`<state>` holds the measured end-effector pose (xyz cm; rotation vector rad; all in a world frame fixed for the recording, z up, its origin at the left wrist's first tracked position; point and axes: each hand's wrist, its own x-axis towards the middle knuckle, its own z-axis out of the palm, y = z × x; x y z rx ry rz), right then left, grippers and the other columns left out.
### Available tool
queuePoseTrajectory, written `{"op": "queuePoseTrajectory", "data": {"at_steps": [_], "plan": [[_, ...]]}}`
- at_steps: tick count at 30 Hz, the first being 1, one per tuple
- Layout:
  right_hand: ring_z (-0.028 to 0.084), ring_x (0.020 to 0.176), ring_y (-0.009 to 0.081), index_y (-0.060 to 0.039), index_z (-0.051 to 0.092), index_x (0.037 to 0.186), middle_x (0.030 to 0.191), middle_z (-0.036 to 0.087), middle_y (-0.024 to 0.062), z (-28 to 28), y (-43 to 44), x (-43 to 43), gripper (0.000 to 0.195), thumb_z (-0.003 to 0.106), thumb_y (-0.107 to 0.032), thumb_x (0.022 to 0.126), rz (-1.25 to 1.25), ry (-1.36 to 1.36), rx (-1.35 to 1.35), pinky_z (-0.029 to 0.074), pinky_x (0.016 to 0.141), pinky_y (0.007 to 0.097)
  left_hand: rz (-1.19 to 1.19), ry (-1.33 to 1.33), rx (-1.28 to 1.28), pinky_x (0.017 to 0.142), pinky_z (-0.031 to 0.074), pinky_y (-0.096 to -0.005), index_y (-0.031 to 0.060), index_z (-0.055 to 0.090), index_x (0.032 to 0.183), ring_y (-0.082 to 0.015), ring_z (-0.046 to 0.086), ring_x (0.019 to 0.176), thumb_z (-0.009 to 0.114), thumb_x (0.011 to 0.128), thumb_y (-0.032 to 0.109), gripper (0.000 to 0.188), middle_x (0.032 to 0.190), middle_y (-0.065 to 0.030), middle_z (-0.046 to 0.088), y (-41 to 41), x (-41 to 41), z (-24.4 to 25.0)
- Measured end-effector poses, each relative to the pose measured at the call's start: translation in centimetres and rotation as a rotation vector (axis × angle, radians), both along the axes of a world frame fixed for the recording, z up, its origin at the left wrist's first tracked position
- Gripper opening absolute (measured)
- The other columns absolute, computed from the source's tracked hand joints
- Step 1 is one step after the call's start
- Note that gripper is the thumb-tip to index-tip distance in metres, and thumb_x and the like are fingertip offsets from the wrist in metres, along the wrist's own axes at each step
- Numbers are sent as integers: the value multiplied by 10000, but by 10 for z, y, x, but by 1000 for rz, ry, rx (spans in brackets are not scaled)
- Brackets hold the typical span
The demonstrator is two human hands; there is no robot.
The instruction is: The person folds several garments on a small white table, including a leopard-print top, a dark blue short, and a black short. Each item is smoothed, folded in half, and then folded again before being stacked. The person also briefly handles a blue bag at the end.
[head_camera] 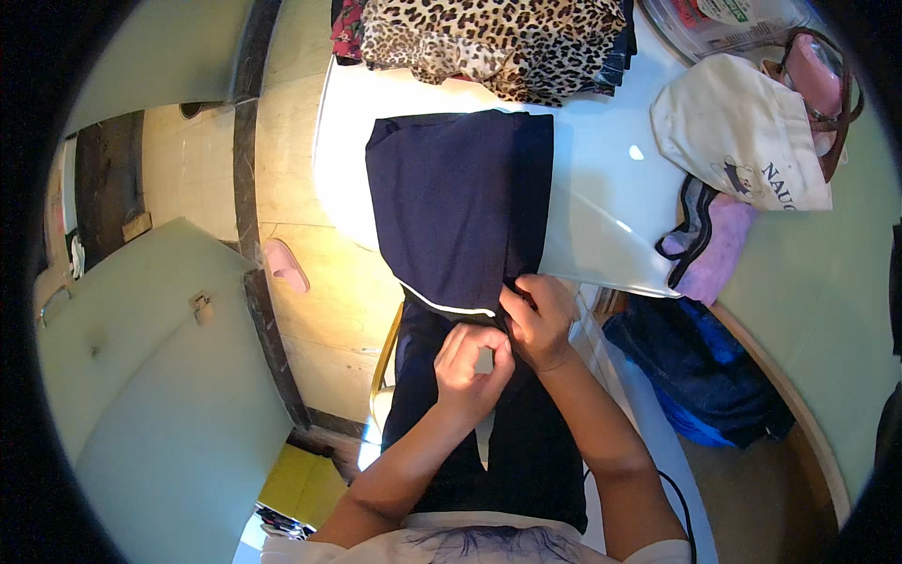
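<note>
A dark navy cloth garment (444,204) lies folded on the white table, and its near end droops over the front edge towards my lap. White trim or cord (447,308) runs along that near edge. My right hand (541,321) pinches the garment's near right corner between thumb and fingers. Just below and to the left is my left hand (468,363), its thumb and index fingertips meeting at the same corner in a ring shape. The bit of cloth between the left fingertips is small and mostly hidden.
Folded clothes with a leopard-print piece (493,42) on top are stacked at the table's (599,211) far side. A cream cloth bag (740,134) and purple cloth (722,247) lie right. Dark blue clothing (705,374) sits below. A pink slipper (287,265) rests on the floor.
</note>
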<state>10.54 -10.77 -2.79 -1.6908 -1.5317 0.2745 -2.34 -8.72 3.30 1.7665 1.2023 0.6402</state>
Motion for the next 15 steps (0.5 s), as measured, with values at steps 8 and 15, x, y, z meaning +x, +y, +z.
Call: {"op": "queuePoseTrajectory", "data": {"at_steps": [8, 15], "plan": [[559, 681, 257, -144, 691, 1092, 851, 517, 76, 0, -13, 8, 365, 675, -238, 740, 128, -43, -97, 447, 597, 384, 225, 52, -48, 685, 481, -321, 34, 539, 922, -218, 565, 780, 804, 726, 68, 331, 872, -90, 534, -5, -1, -10], [526, 773, 293, -160, 667, 1076, 984, 517, 135, 3, -19, 23, 305, 685, -318, 816, 284, -9, -133, 445, 662, 387, 210, 37, 46, 670, 486, -317, 34, 565, 872, -223, 593, 756, 737, 786, 11, 194, 855, -96, 583, -6, -4, -17]]}}
